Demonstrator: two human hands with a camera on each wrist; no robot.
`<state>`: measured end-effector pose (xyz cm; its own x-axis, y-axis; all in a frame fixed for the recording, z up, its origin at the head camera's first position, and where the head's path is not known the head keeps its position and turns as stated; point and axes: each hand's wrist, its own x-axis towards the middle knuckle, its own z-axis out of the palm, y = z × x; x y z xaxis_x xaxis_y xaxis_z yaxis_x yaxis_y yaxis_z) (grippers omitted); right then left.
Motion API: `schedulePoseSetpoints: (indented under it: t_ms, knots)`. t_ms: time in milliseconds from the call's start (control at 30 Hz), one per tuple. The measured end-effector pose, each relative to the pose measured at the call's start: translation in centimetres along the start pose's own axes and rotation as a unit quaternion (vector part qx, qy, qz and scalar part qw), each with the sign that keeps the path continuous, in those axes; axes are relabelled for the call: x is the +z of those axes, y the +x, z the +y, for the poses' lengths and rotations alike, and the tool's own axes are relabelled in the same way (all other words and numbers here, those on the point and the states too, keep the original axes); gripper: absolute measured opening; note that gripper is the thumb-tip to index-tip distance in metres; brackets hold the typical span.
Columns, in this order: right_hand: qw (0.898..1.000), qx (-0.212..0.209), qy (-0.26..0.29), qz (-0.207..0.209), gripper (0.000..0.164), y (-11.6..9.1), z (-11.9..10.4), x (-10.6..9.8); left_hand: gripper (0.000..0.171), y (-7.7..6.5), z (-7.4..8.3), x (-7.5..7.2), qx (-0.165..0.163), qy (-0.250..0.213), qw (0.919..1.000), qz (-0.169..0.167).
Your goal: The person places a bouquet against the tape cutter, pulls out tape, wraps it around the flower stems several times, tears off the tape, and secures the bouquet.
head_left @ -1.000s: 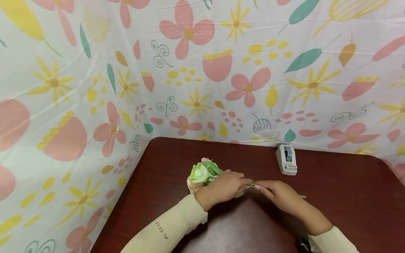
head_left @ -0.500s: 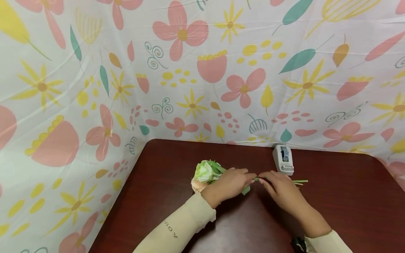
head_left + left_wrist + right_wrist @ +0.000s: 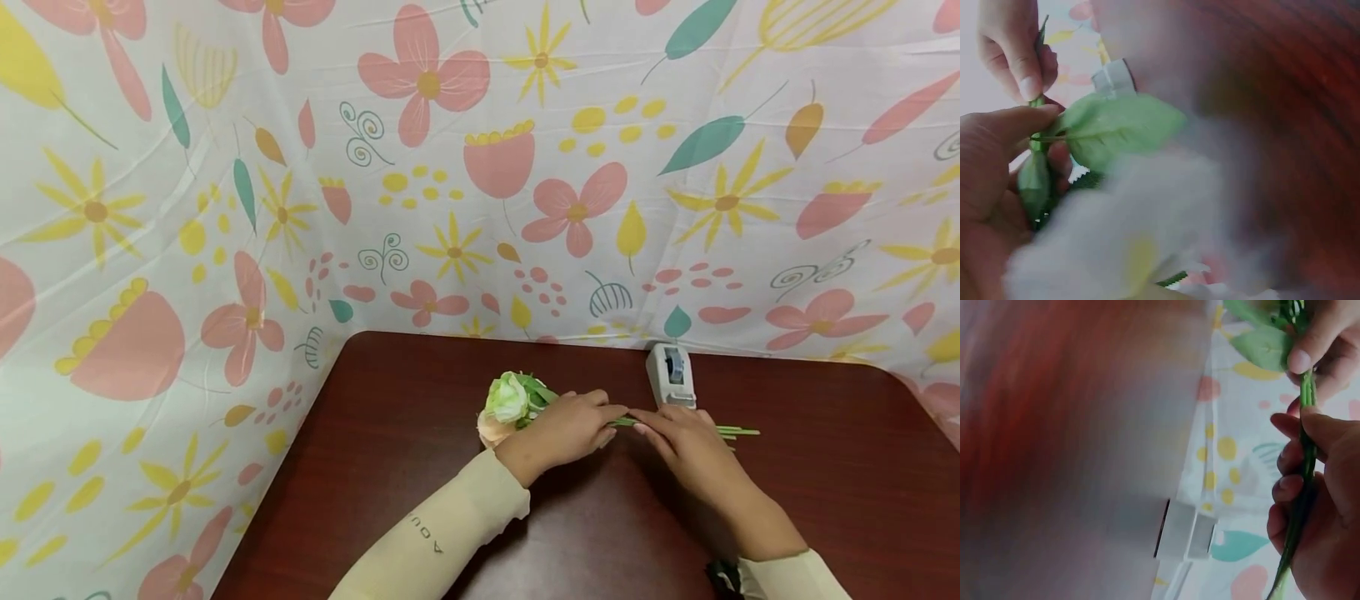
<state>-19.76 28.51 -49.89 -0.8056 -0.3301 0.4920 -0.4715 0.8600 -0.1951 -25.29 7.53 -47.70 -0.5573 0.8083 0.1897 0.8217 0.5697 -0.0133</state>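
A bunch of artificial flowers (image 3: 507, 398) with pale green-white and peach blooms lies sideways between both hands, blooms to the left. My left hand (image 3: 567, 429) grips the stems just below the blooms. Farther along, my right hand (image 3: 693, 454) holds the same green stems (image 3: 738, 432), thumb and fingers curled round them; their cut ends stick out to the right. In the left wrist view a green leaf (image 3: 1119, 128) spreads beside the left thumb, and a blurred white bloom (image 3: 1116, 231) fills the foreground. The stems (image 3: 1307, 450) run through the right palm in the right wrist view.
A white tape dispenser (image 3: 671, 375) stands near the table's back edge, just behind my right hand. The dark red-brown table (image 3: 420, 358) meets a flower-printed cloth (image 3: 450, 183) at the back and left.
Both hands have shifted slightly right and up with the flowers. More of the stem ends now shows to the right of my right hand, which has come close to the tape dispenser.
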Motion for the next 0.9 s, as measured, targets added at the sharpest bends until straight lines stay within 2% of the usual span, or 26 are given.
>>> schedulePoseSetpoints:
  t_ms: [167,267,400,600,667,900]
  knots:
    - [0.999,0.017,0.027,-0.029,0.025,-0.3,0.8,-0.8,0.034,0.5,0.1,0.8,0.025,-0.017,0.9988,0.037]
    - [0.998,0.024,0.037,-0.038,0.023,-0.4,1.0,-1.0,0.033,0.8,0.1,1.0,0.031,-0.023,0.9984,0.04]
    - [0.999,0.022,0.028,-0.021,0.027,-0.4,1.2,-0.9,0.033,1.2,0.2,1.0,0.03,-0.04,0.9984,0.026]
    - [1.0,-0.008,-0.014,0.004,0.041,-0.4,1.7,-0.6,0.033,1.7,0.1,0.9,0.028,-0.057,0.998,0.0]
    - [1.0,-0.009,-0.019,-0.004,0.042,-0.4,1.9,-0.6,0.032,1.8,0.2,0.9,0.023,-0.059,0.9979,-0.009]
    - [0.997,0.02,0.002,-0.074,0.038,-0.6,2.2,-1.1,0.03,2.5,0.3,0.8,0.012,-0.056,0.9979,-0.031]
